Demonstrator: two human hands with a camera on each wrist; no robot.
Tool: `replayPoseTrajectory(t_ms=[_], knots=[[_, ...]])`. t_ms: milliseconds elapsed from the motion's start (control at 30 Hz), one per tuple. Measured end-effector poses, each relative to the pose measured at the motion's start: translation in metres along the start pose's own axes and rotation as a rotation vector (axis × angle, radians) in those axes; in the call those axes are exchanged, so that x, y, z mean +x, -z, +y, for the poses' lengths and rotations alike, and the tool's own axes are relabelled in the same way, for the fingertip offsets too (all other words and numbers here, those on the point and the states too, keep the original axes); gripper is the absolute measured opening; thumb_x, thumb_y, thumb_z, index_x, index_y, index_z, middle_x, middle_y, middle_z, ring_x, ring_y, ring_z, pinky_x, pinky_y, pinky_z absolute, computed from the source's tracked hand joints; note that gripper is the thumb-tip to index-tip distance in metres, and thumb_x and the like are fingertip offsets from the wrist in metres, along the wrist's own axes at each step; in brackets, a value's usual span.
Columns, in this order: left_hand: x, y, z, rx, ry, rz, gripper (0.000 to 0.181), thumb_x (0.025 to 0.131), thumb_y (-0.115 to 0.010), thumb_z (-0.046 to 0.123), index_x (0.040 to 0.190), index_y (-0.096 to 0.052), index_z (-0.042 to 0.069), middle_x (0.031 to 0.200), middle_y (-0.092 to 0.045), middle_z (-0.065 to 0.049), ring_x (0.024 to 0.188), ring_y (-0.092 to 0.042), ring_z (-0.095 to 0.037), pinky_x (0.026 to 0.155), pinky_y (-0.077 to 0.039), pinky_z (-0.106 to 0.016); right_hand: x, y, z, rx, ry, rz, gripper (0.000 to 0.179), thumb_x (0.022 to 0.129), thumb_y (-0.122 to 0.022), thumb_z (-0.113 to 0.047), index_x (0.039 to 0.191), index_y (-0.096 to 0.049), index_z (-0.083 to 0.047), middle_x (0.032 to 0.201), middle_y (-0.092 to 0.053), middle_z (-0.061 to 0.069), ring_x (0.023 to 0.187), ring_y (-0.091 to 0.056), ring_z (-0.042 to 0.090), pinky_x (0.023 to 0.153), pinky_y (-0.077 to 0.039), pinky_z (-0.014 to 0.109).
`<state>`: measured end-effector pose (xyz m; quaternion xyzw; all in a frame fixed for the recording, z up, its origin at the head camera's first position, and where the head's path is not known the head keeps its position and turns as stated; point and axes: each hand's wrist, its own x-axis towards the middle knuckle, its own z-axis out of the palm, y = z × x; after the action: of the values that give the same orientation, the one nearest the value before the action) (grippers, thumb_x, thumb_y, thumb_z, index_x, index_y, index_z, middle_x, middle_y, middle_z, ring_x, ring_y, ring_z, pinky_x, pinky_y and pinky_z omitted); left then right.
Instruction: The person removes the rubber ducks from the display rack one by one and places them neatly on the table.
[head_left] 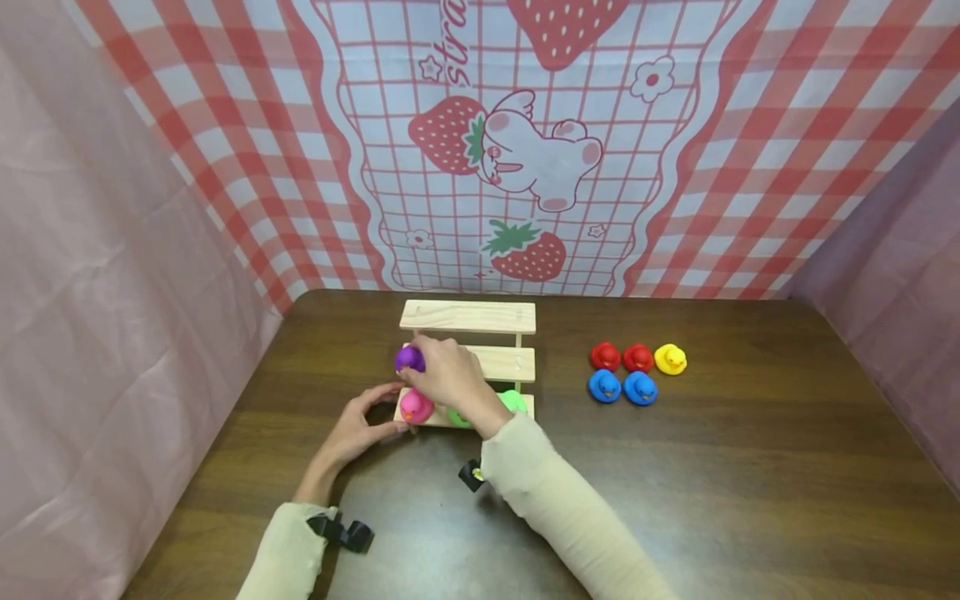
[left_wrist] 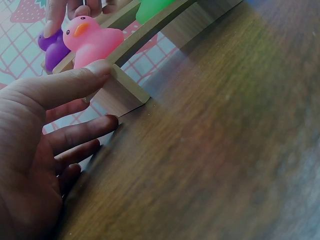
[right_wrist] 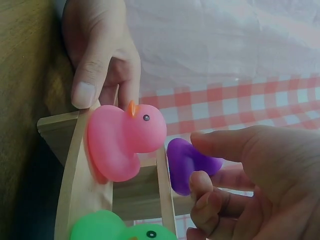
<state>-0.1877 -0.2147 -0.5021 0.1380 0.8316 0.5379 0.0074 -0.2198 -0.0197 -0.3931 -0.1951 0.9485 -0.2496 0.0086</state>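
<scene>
Your cream right sleeve [head_left: 573, 512], in the head view, leads to your right hand [head_left: 453, 375], pinching the purple rubber duck [head_left: 409, 359] at the middle shelf's [head_left: 506, 364] left end; your left hand [head_left: 358, 427] grips the bottom shelf's [head_left: 438, 416] end. In the left wrist view, the duck's beak is indistinct. In the right wrist view, its long axis roughly follows the shelf edge.

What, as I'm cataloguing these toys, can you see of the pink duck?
The pink duck is smooth, rubbery-looking and rounded, with an orange beak, dark eyes and a short tail. It sits upright at the left end of the lowest wooden shelf, beak toward the left hand. That thumb lies close; contact is unclear.
</scene>
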Motion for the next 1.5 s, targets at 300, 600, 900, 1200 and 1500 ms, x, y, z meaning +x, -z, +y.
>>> replayPoseTrajectory(t_ms=[300,600,900,1200,1500], knots=[[-0.001,0.001,0.000,0.007,0.001,0.005,0.061,0.078,-0.081,0.006,0.134,-0.059,-0.001,0.119,-0.069,-0.022,0.118,-0.058,-0.038,0.111,-0.033,-0.053,-0.007,0.010,0.001,0.035,0.021,0.008,0.049,0.093,-0.069,-0.038,0.137,-0.060,-0.017,0.115,-0.076,0.008,0.097,-0.074,0.025,0.080,-0.059,0.038],[-0.002,0.002,-0.002,-0.006,-0.012,-0.008,0.060,0.080,-0.080,0.007,0.135,-0.059,0.001,0.120,-0.070,-0.021,0.120,-0.058,-0.036,0.112,-0.030,-0.054,-0.018,0.026,0.006,0.081,0.037,0.038,0.043,0.091,-0.072,-0.034,0.131,-0.065,-0.019,0.100,-0.078,0.005,0.077,-0.070,0.018,0.064,-0.053,0.030],[-0.002,0.001,-0.001,0.023,-0.002,0.009,0.060,0.078,-0.081,0.008,0.134,-0.060,0.002,0.117,-0.072,-0.019,0.118,-0.058,-0.019,0.111,-0.033,-0.044,-0.032,0.041,0.024,0.129,0.016,0.056,0.040,0.090,-0.073,-0.033,0.127,-0.066,-0.020,0.072,-0.069,-0.003,0.061,-0.058,0.008,0.056,-0.046,0.027],[-0.001,0.000,0.001,0.035,-0.001,0.010,0.060,0.078,-0.082,0.007,0.133,-0.060,0.002,0.116,-0.072,-0.019,0.117,-0.056,-0.017,0.111,-0.033,-0.047,-0.051,0.052,0.053,0.158,0.001,0.107,0.036,0.091,-0.072,-0.031,0.124,-0.067,-0.019,0.064,-0.064,-0.003,0.055,-0.055,0.007,0.048,-0.041,0.027],[-0.001,0.000,0.001,0.046,-0.014,0.017,0.060,0.077,-0.082,0.008,0.133,-0.061,0.002,0.115,-0.072,-0.018,0.115,-0.056,-0.012,0.109,-0.035,-0.041,-0.070,0.063,0.083,0.154,-0.066,0.127,0.046,0.090,-0.073,-0.031,0.131,-0.064,-0.011,0.065,-0.063,-0.001,0.056,-0.054,0.009,0.049,-0.041,0.027]])
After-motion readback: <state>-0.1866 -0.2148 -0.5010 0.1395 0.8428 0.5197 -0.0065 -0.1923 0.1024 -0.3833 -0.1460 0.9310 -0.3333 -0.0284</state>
